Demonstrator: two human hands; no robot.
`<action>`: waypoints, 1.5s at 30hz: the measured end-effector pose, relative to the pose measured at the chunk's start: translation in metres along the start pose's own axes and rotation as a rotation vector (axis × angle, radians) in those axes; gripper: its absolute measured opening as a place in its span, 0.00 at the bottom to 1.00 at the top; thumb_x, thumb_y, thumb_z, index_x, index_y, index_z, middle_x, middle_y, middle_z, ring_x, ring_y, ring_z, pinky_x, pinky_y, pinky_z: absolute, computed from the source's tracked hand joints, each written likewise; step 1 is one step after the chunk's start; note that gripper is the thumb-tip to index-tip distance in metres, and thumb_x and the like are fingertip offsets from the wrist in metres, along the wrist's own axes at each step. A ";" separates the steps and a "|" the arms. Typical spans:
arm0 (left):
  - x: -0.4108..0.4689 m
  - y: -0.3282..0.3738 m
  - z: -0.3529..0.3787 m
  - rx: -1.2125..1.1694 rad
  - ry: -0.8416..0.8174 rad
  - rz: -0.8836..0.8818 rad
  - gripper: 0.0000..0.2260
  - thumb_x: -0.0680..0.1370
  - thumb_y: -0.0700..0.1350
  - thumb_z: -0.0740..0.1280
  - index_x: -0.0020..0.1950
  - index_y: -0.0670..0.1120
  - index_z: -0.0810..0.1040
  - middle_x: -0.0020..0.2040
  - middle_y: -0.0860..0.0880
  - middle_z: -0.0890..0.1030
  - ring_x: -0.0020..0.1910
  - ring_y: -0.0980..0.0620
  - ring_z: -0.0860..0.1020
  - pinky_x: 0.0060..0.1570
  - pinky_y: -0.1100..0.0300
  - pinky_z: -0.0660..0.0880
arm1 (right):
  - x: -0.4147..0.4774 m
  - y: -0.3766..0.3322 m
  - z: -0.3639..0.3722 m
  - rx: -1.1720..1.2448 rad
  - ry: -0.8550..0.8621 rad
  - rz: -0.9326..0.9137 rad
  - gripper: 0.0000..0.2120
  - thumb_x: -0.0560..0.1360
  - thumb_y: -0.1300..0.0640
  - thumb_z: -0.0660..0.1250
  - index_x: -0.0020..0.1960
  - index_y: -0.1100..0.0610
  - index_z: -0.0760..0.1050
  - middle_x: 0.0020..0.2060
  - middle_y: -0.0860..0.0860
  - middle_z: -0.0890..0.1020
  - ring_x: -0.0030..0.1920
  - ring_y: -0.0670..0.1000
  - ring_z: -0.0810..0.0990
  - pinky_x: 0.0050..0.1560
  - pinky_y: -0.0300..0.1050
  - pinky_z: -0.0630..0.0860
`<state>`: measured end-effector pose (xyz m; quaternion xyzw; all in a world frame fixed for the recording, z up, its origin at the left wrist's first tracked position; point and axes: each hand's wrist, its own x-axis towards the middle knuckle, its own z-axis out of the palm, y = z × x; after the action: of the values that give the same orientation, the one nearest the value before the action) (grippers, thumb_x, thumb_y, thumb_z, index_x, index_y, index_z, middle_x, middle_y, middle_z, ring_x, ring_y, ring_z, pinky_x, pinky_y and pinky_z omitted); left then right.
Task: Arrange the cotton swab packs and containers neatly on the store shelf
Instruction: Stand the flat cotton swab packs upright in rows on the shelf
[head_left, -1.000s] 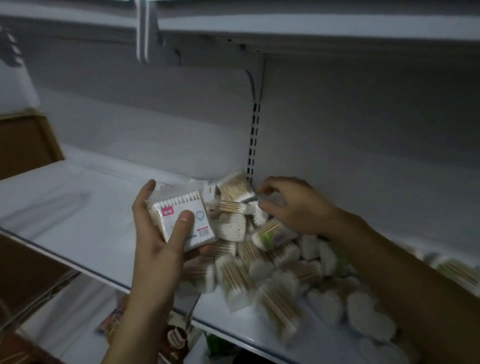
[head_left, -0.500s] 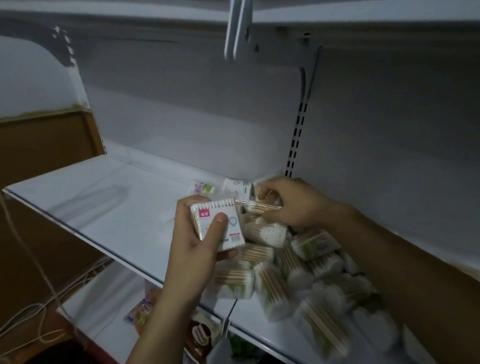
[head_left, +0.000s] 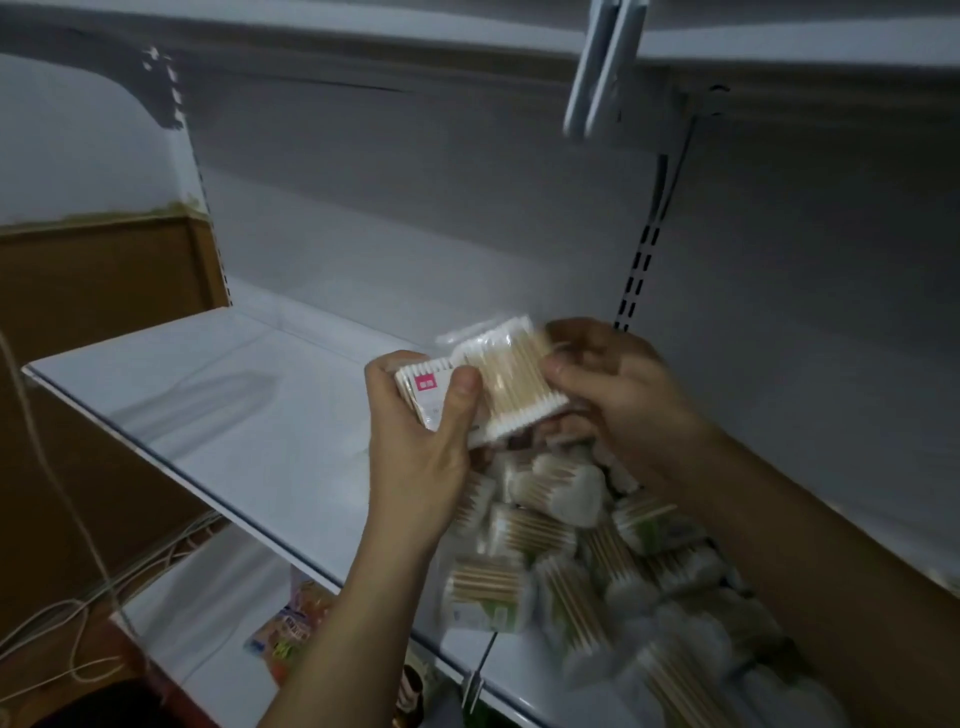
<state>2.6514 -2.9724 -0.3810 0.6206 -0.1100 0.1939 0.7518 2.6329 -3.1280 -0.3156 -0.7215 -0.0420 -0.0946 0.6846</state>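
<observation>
— Cotton swab pack (head_left: 511, 384), the clear one: where did we have it?
— Pinched in our right hand (head_left: 618, 395), touching the labelled pack (head_left: 422, 397) that our left hand (head_left: 415, 462) gripped (thumb across its face). Loose packs (head_left: 540, 519) lay heaped below both hands, on the shelf (head_left: 234, 415).

Nothing legible — only a pink label (head_left: 427, 383), characters blurred, on the boxed swab pack (head_left: 432, 411)

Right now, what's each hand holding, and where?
Left hand grips the pink-label pack, thumb on front; right hand pinches the swab pack at its right end.
</observation>
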 end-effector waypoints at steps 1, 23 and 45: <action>0.002 -0.002 0.000 -0.020 0.026 -0.012 0.26 0.71 0.71 0.68 0.56 0.54 0.68 0.45 0.60 0.80 0.47 0.49 0.83 0.45 0.34 0.81 | 0.002 -0.001 -0.001 -0.098 0.072 -0.124 0.08 0.78 0.65 0.70 0.50 0.53 0.78 0.40 0.49 0.82 0.39 0.49 0.84 0.34 0.45 0.81; 0.030 -0.034 -0.026 -0.188 -0.026 -0.230 0.20 0.79 0.35 0.69 0.65 0.49 0.66 0.51 0.38 0.80 0.41 0.45 0.80 0.22 0.67 0.70 | 0.064 0.056 -0.040 -1.207 0.195 0.138 0.19 0.71 0.53 0.76 0.52 0.53 0.67 0.45 0.51 0.78 0.44 0.55 0.78 0.41 0.45 0.71; 0.037 -0.044 -0.056 -0.169 0.010 -0.190 0.31 0.67 0.41 0.78 0.65 0.45 0.68 0.54 0.38 0.82 0.46 0.43 0.84 0.37 0.58 0.81 | 0.070 0.013 0.030 -0.379 0.160 -0.037 0.15 0.78 0.69 0.57 0.49 0.55 0.79 0.40 0.52 0.83 0.39 0.53 0.81 0.35 0.44 0.75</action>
<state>2.6992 -2.9188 -0.4165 0.5618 -0.0629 0.1151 0.8168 2.7067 -3.1040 -0.3164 -0.8268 0.0178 -0.1703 0.5358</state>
